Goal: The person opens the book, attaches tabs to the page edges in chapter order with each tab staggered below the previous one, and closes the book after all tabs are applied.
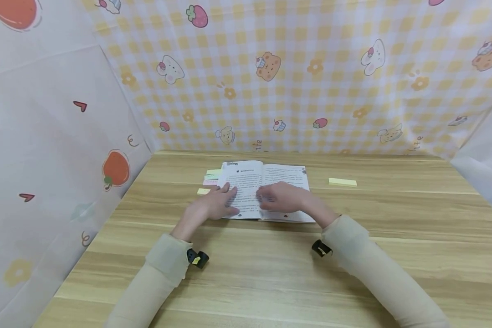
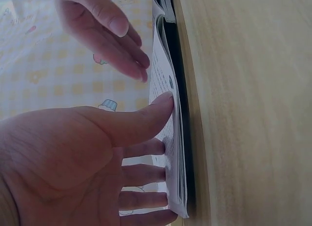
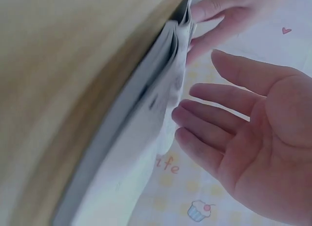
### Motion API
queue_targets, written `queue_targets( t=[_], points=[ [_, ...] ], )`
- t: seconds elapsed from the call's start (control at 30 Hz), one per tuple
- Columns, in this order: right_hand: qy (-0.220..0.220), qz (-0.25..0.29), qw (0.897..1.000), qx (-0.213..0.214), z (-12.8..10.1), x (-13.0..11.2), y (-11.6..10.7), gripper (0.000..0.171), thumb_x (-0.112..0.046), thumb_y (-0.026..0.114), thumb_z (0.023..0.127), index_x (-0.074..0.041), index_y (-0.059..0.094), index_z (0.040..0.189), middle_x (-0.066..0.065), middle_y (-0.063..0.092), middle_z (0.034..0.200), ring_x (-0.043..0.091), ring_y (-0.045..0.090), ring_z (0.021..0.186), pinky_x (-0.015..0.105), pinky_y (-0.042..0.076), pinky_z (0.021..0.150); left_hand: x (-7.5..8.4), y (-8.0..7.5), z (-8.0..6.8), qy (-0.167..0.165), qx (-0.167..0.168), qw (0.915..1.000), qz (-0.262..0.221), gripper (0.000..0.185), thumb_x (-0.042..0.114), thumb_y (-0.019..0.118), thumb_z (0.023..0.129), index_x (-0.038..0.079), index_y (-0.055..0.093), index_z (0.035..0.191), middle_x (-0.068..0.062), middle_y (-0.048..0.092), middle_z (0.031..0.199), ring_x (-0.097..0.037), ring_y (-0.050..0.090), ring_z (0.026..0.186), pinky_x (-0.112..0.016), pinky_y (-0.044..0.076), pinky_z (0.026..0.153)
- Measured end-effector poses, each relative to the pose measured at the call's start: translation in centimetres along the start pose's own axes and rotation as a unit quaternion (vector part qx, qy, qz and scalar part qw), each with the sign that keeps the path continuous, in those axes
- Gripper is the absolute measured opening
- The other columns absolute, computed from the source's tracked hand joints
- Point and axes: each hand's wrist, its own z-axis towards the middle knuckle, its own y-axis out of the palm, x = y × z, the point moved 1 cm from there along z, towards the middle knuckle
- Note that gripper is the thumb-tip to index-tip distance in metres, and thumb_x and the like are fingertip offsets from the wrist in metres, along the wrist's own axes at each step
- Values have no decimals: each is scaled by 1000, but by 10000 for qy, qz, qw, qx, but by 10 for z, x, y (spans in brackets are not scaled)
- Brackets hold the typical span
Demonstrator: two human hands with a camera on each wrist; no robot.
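An open book (image 1: 270, 175) with printed pages lies flat on the wooden table (image 1: 270, 273). My left hand (image 1: 217, 205) rests on its left page with straight fingers; in the left wrist view the left hand (image 2: 97, 157) presses thumb and fingertips against the book's page (image 2: 163, 74). My right hand (image 1: 280, 198) lies over the right page near the spine, fingers extended. In the right wrist view the right hand (image 3: 234, 123) is flat, its fingertips touching the book's pages (image 3: 161, 99). Neither hand grips anything.
Several sticky note pads (image 1: 211, 177) lie just left of the book, and one yellow pad (image 1: 342, 182) lies to its right. Patterned cloth walls (image 1: 295, 73) enclose the table at the back and on both sides.
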Motion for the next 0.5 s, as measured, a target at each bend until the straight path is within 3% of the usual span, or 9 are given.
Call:
queue_targets(
  t=[0.27,0.5],
  points=[
    [467,-69,9987,188,3,8,-15,47,-20,59,102,4,53,142,19,54,145,36,46,137,48,34,115,1,-1,1,-33,-10,10000,36,73,39,59,101,7,29,159,-22,16,164,-47,15,149,-62,24,116],
    [524,-111,9970,565,7,18,-20,46,-17,59,101,5,53,141,21,58,139,37,55,129,48,41,110,1,0,2,-18,17,9999,99,72,39,60,101,7,30,159,-23,18,164,-48,16,149,-62,26,115]
  ],
)
